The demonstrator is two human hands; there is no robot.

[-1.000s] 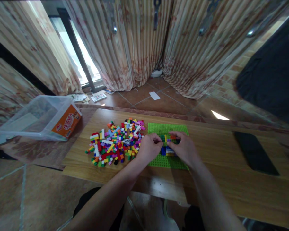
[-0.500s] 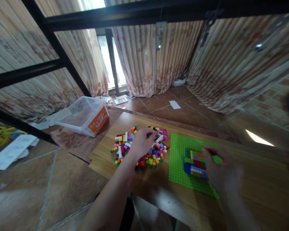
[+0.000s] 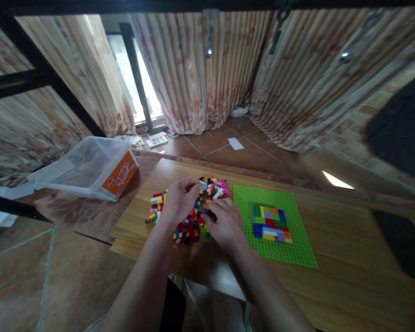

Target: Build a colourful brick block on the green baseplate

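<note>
Over the pile of loose coloured toy bricks [image 3: 191,229], my left hand [image 3: 182,198] is closed, thumb and fingers pinched; whatever may be between them is hidden. Close beside it, at the pile's right side, my right hand [image 3: 226,221] grips a black brick [image 3: 205,211] with studs showing. To the right lies a green baseplate [image 3: 297,252]. A roughly rectangular build of multicoloured bricks [image 3: 271,224] sits on it, with neither hand touching it.
The wooden table [image 3: 346,240] bears a dark flat object [image 3: 401,244] at its right. A clear plastic bin [image 3: 90,173] with an orange label stands on the mat at left. Curtains [image 3: 193,69] hang behind, and papers [image 3: 235,144] lie on the floor.
My right hand has moved left from the baseplate to the brick pile and now holds a black brick. My left hand stays over the pile. The view has shifted rightward.
</note>
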